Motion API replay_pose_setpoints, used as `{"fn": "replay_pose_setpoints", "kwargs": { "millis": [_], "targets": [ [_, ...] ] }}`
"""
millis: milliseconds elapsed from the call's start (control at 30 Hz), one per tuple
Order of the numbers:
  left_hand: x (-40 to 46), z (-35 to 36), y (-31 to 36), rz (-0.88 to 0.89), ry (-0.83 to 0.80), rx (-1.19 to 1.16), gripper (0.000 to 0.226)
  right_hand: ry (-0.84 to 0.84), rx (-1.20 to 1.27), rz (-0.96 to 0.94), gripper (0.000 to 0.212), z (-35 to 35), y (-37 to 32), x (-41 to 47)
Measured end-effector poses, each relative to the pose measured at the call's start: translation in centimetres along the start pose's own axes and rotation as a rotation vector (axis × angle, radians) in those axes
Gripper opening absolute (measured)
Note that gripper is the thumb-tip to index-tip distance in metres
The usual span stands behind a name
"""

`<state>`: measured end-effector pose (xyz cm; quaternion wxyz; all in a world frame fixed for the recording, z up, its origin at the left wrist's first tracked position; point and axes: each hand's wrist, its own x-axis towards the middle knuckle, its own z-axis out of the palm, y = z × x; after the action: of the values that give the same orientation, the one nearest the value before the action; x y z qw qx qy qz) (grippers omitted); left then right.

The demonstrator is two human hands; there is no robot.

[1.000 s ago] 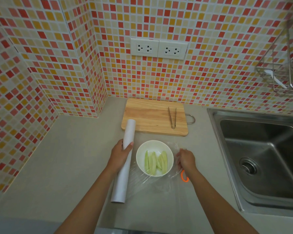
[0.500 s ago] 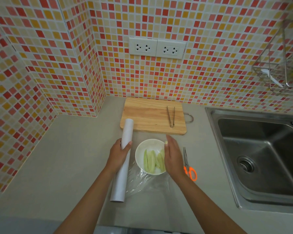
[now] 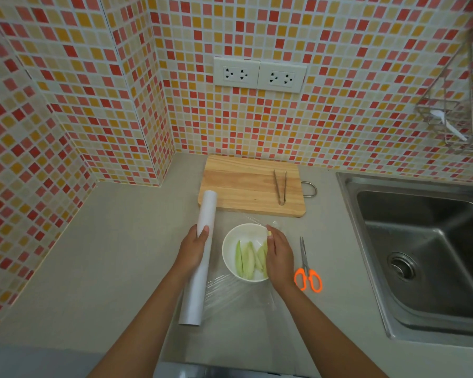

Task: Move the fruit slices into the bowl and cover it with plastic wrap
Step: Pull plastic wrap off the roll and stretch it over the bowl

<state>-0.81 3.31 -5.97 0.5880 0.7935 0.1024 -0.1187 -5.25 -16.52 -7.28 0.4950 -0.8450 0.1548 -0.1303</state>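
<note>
**Film drawn over the bowl, roll gripped at its side**

The grey countertop point(image 3: 93, 255) is cut off along the bottom edge, and only part of one steel sink point(image 3: 421, 255) is seen at the right, its far side lost past the frame. One rectangular wooden cutting board point(image 3: 243, 186) lies against the mosaic-tiled wall, with one pair of metal tongs point(image 3: 280, 186) resting on it and a wire handle loop showing at its right end. A wire rack point(image 3: 453, 110) at the upper right is blurred, and its contents are hard to make out.

One long white roll of plastic wrap point(image 3: 200, 257) is laid just left of the bowl, and the left hand point(image 3: 193, 249) is wrapped around it, thumb on top. The clear film point(image 3: 238, 298) is stretched rightward from the roll; its edges are faint, and how much of the bowl is covered cannot be told. One round white bowl point(image 3: 230, 246) sits between the two hands, its right rim hidden under the right hand point(image 3: 279, 255). That hand is laid flat on the rim, fingers together and extended; whether film is pinched beneath cannot be told. Pale green fruit slices point(image 3: 247, 261) are held in the bowl: about four are counted, the rightmost partly hidden. One pair of orange-handled scissors point(image 3: 307, 268) lies closed just right of the right hand.
</note>
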Motion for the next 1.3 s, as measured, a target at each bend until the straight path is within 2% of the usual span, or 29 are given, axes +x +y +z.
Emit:
{"fn": "replay_pose_setpoints", "kwargs": {
  "millis": [100,367,467,567,633,800,933,1033,1167,1233,1300],
  "targets": [
    [0.0,-0.2,0.0,0.001,0.014,0.011,0.047,0.002,0.006,0.002,0.043,0.0,0.2,0.0],
    [0.1,-1.5,0.2,0.042,0.056,0.004,0.040,0.046,0.067,0.040,0.033,0.1,-0.3,0.1],
    [0.1,-1.4,0.4,0.069,0.038,0.006,0.030,0.079,0.355,0.253,0.029,-0.1,-0.6,0.7],
    [0.1,-1.4,0.3,0.076,0.048,0.004,0.033,0.054,0.682,0.475,0.021,-1.3,-1.1,1.6],
    [0.2,-1.4,0.3,0.082,0.057,0.009,0.038,0.007,0.764,0.526,0.018,-1.8,-1.1,1.7],
    [0.1,-1.2,0.1,0.066,0.042,-0.014,0.041,-0.030,0.896,0.591,0.025,-1.7,-0.8,1.6],
    [-0.1,-1.2,0.2,0.057,0.043,-0.024,0.043,0.045,1.019,0.686,0.039,-2.2,-0.6,1.3],
    [0.0,-1.4,0.3,0.049,0.043,-0.023,0.046,0.133,0.951,0.689,0.035,-2.7,0.2,1.4],
    [0.2,-1.6,0.4,0.045,0.046,-0.012,0.046,0.244,0.731,0.504,0.030,-4.1,0.9,2.0],
    [0.3,-1.7,0.5,0.042,0.042,-0.008,0.046,0.254,0.413,0.372,0.028,-5.3,1.0,1.4],
    [0.4,-1.7,0.4,0.035,0.037,-0.011,0.048,0.209,-0.038,0.286,0.021,-6.7,1.6,0.5]
  ]
}}
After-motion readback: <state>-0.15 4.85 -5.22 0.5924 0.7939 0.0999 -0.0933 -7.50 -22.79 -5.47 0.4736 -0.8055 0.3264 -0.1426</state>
